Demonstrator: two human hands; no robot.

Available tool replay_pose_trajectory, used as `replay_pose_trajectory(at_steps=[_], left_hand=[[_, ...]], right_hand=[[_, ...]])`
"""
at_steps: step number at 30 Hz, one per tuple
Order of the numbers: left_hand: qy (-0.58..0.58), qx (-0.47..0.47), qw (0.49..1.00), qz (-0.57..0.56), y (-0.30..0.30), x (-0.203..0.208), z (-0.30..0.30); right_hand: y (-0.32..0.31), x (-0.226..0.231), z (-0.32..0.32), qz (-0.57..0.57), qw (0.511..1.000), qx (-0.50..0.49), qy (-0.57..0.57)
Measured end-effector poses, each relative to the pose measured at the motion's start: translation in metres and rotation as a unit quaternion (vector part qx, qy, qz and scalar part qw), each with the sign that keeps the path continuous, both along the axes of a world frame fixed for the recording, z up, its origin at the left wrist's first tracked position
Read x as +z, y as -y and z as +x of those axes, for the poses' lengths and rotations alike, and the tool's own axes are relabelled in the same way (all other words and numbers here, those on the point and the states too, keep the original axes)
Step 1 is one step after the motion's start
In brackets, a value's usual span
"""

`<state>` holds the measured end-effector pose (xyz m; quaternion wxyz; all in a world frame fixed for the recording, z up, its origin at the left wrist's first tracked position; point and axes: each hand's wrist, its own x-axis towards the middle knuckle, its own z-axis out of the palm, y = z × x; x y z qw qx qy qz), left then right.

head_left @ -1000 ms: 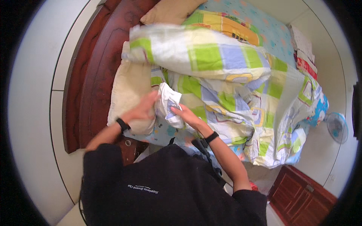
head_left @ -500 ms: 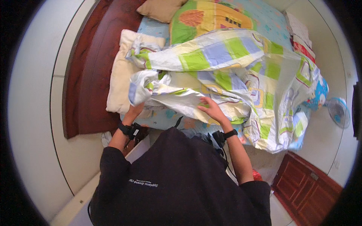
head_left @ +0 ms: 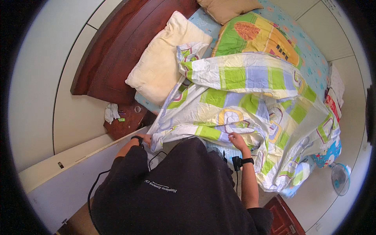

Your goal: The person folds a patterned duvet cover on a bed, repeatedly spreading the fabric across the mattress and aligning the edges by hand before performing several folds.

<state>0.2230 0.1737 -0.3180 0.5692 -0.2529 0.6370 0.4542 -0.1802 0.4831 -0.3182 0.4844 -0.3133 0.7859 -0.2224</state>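
In the head view, the left hand (head_left: 147,140) clasps a bunched corner of the checked cover (head_left: 215,98), rumpled across the bed (head_left: 318,69); the right hand (head_left: 237,141) half-curls at its near edge, whether pinching I cannot tell.

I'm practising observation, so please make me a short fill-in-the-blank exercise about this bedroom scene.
1. The hand nearer the headboard is the person's ____ hand.
2. Besides white, pale yellow and blue, the checked cover has bright ____ patches.
3. The fan is near the picture's ____ edge.

Missing words: left; green; right.
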Motion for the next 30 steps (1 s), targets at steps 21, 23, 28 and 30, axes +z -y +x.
replay_pose_trajectory(at_steps=[21, 23, 28, 30], left_hand=[[-0.391, 0.064, 0.851, -0.345, 0.155, -0.048, -0.301], [-0.420, 0.010, 0.837, -0.351, 0.150, -0.041, -0.282], [-0.420, -0.039, 0.795, -0.436, 0.174, -0.015, -0.266], [-0.393, -0.042, 0.770, -0.501, 0.212, -0.016, -0.287]], right_hand=[[0.299, -0.034, -0.269, -0.068, 0.972, -0.053, -0.220], [0.300, -0.059, -0.265, -0.015, 0.947, 0.102, -0.305], [0.300, -0.016, -0.256, 0.031, 0.945, 0.134, -0.296], [0.304, 0.031, -0.272, 0.100, 0.966, 0.156, -0.179]])
